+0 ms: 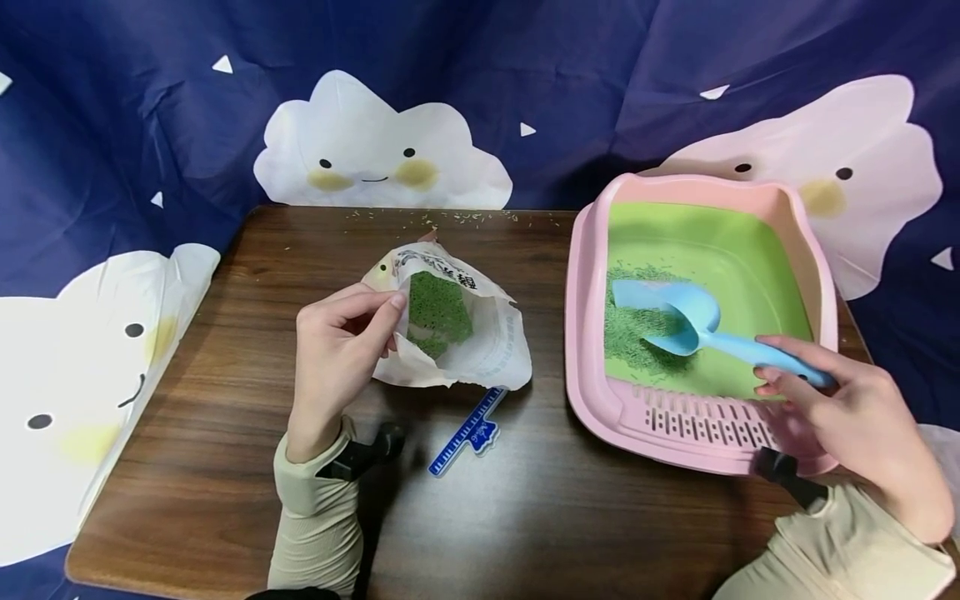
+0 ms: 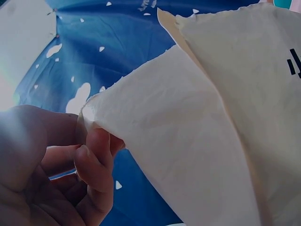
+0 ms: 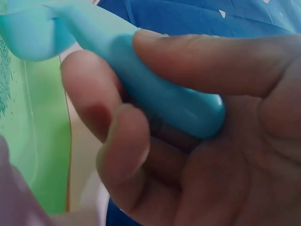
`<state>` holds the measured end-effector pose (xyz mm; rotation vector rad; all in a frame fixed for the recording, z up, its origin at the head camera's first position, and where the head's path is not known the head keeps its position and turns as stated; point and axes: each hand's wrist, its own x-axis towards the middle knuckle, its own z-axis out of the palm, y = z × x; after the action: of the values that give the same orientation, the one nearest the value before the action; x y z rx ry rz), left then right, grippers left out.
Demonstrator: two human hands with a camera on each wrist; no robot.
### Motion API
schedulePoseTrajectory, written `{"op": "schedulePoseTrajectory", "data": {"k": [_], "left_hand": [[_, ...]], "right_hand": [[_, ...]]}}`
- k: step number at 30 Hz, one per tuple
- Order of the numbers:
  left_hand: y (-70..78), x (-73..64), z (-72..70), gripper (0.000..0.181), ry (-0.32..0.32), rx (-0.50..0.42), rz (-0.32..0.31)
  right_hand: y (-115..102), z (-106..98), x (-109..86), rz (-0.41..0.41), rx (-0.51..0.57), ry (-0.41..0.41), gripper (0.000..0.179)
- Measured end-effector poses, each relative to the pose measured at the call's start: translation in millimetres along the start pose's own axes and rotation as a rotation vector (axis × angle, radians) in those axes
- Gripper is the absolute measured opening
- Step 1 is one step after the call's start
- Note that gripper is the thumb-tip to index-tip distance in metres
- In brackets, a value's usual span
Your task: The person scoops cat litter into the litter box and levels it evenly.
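Observation:
With thumb and fingertips, my left hand (image 1: 341, 342) pinches the torn edge of a white paper bag (image 1: 491, 346). The bag's mouth gapes toward me, and green pellets (image 1: 438, 308) show inside. In the left wrist view the pinched corner of the bag (image 2: 155, 113) is stretched out from the fingers. My right hand (image 1: 855, 408) grips the handle of a light blue scoop (image 1: 765, 354). The scoop's head lies over green pellets (image 1: 637, 337) at the left side of a pink litter box (image 1: 581, 333) with a green base. In the right wrist view, fingers wrap the scoop handle (image 3: 164, 96).
A blue ruler-like clip (image 1: 465, 433) lies on the brown wooden table (image 1: 187, 467) just below the bag. Pale slivers (image 1: 465, 218) are scattered along the table's back edge. Behind hangs a dark blue cloth (image 1: 562, 67) printed with clouds.

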<state>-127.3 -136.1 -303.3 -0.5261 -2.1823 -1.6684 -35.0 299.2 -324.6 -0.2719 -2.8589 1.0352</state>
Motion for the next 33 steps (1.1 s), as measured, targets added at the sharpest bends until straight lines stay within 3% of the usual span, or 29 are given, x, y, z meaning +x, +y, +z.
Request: {"op": "schedulePoseTrajectory", "data": {"k": [8,12,16,21,24,27,33], "left_hand": [[0.9,0.1,-0.3,0.011,-0.004,0.0,-0.004],[0.6,-0.2,-0.5,0.01,-0.005,-0.001,-0.008],[0.8,-0.5,-0.7,0.01,-0.006,-0.001,-0.007],[1.2,-0.3,-0.7,0.011,-0.008,0.006,0.0],[1.0,-0.8,-1.0,0.011,-0.007,0.015,0.003],[0.6,-1.0,-1.5,0.011,-0.013,0.023,0.008],[1.8,0.1,-2.6,0.011,-0.032,0.051,0.024]], "right_hand": [[-4.6,-2.1,-9.0,0.024,-0.038,0.141,0.031],[-4.7,-3.7,-10.2,0.018,-0.023,0.165,0.031],[-5.7,-5.2,-10.4,0.0,0.014,0.189,0.031],[-12.6,-5.9,-8.7,0.026,0.13,0.306,0.029],[-19.5,-6.0,-9.1,0.067,0.234,0.36,0.029],[-26.4,-5.4,-10.1,0.023,0.349,0.408,0.03],[-40.2,-0.6,-10.9,-0.083,0.845,0.45,0.035]]}}
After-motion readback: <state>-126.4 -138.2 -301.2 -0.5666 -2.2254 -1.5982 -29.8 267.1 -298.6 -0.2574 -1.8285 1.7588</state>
